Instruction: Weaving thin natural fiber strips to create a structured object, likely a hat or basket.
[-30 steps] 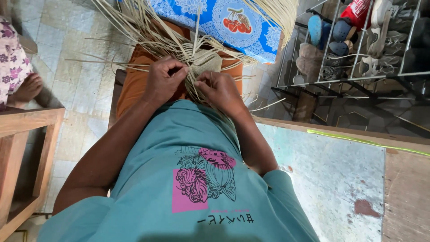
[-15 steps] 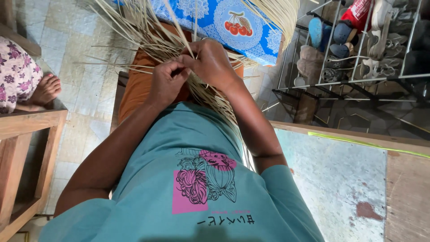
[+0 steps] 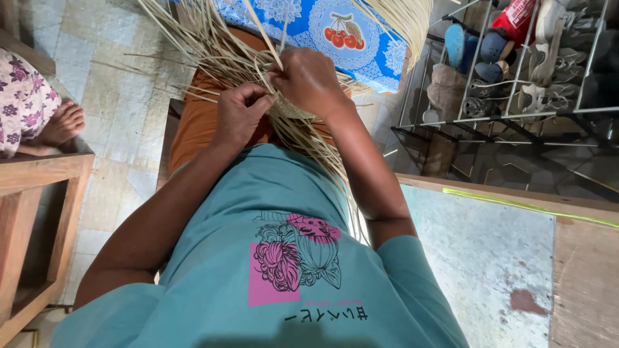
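A small woven piece [image 3: 291, 108] of pale straw rests over my lap, with many loose straw strips [image 3: 206, 45] fanning up and to the left from it. My left hand [image 3: 237, 116] pinches strips at the weave's left edge. Just beyond it, my right hand [image 3: 308, 80] is closed on a strip that stands up past its knuckles. The two hands nearly touch. Most of the woven patch is hidden under my right hand. I wear a teal printed shirt [image 3: 277, 258] and orange trousers [image 3: 193, 122].
A blue cloth with a cherry print [image 3: 335, 32] lies ahead. A metal shoe rack [image 3: 516, 71] full of shoes stands at the right. A worn table top [image 3: 490, 258] is at lower right, wooden furniture [image 3: 32, 212] at left. Another person's foot [image 3: 61, 122] rests on the tiled floor.
My right hand rose from beside the left hand to above the weave, pulling a strip up. The left hand kept its pinch. The other person's foot shifted slightly right.
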